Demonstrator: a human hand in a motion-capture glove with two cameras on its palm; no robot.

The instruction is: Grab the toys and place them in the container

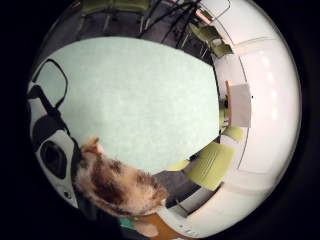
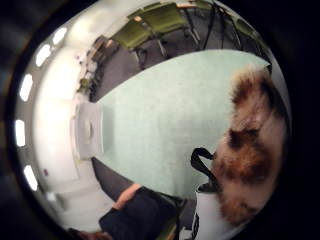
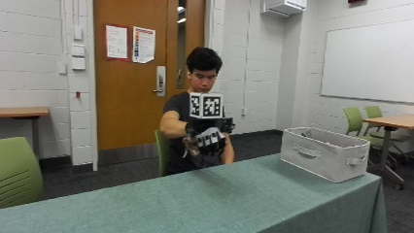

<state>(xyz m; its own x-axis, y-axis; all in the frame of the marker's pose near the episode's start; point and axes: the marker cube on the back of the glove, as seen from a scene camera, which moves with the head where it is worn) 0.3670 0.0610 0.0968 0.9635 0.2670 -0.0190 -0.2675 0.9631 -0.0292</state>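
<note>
My gloved right hand (image 3: 208, 138) is raised above the far edge of the green table (image 3: 213, 199), in front of the person's chest. Its fingers curl round a furry brown and cream plush toy (image 3: 191, 144), which pokes out at the hand's side. The same toy (image 1: 117, 187) fills the edge of the little finger side palm view, and the toy (image 2: 250, 150) shows as a fluffy mass in the thumb side palm view. A white fabric container (image 3: 326, 153) with handles stands on the table's right end, well to the right of the hand. The container (image 2: 89, 131) looks open at the top.
Green chairs (image 3: 16, 170) stand at the left and near a wooden table (image 3: 391, 121) at the back right. A whiteboard hangs on the right wall. The green cloth (image 1: 135, 105) stretches wide under the hand.
</note>
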